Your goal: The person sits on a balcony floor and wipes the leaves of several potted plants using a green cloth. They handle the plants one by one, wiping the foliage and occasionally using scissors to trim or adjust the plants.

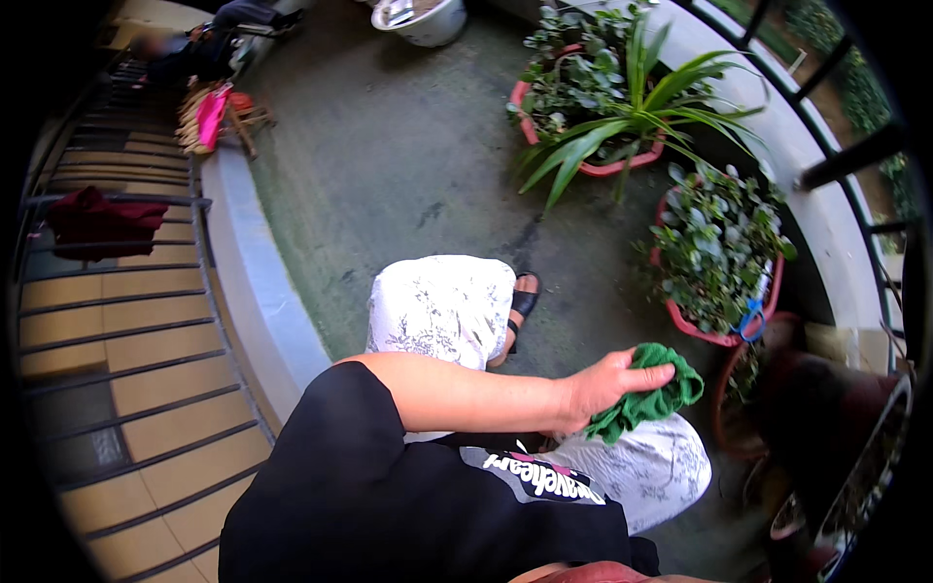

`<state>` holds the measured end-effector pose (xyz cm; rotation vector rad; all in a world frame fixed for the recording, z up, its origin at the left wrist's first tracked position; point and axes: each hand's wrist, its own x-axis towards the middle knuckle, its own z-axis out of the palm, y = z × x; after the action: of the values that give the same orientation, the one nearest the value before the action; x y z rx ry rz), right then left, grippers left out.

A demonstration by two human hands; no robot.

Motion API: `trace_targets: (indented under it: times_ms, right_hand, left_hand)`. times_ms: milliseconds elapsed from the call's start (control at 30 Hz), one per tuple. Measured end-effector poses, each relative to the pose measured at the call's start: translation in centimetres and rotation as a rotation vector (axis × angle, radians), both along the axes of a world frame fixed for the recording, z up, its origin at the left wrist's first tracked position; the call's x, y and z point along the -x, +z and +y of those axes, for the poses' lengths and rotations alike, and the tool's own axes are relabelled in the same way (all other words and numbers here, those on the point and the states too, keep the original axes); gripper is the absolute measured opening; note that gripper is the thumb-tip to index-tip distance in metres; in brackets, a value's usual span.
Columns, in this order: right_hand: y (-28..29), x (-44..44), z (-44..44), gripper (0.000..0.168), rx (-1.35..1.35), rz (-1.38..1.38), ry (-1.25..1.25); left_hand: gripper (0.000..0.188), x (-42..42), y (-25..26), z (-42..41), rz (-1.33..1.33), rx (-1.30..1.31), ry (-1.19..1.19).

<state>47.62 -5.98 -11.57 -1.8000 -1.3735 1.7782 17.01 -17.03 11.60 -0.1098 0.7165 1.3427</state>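
My left hand (609, 388) reaches across from the left sleeve of the black T-shirt. Its fingers and thumb are closed on a crumpled green cloth (660, 390), held above the right knee in white patterned trousers (641, 466). The cloth bulges out on both sides of the thumb. My right hand is out of view. At the bottom edge a strip of reddish skin shows, too cut off to identify. The left knee (441, 306) points forward, with a black sandal (523, 302) on the foot beside it.
Red-rimmed planters (776, 284) with leafy plants stand at the right, one with blue-handled scissors (752, 318). Dark pots (729, 408) are nearer. A metal railing (146, 357) and low ledge (255, 270) run along the left. A seated person (189, 55) and a wooden stool (244, 120) are far left.
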Motion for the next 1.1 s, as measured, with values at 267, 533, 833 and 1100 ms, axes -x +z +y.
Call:
trace_targets:
  times_ms: [267,533,833,1100]
  right_hand:
    - [3.3,-1.3,-1.5,0.031,0.299,0.344,-0.294]
    - [14.5,-4.4,1.2,0.031,-0.133,0.231,-0.270]
    - [26.3,8.6,-5.0,0.028,-0.485,0.424,0.102]
    - [15.5,13.7,-12.0,0.061,-0.491,0.113,0.619]
  left_hand:
    - [0.032,-3.1,0.4,0.8,0.058,-0.005,0.005]
    - [0.038,-6.0,-0.4,-0.3,0.330,-0.115,0.067]
    - [0.028,-8.8,-3.0,-5.9,0.348,0.070,0.121]
    - [0.042,-8.5,-4.5,-9.3,0.014,0.049,0.251]
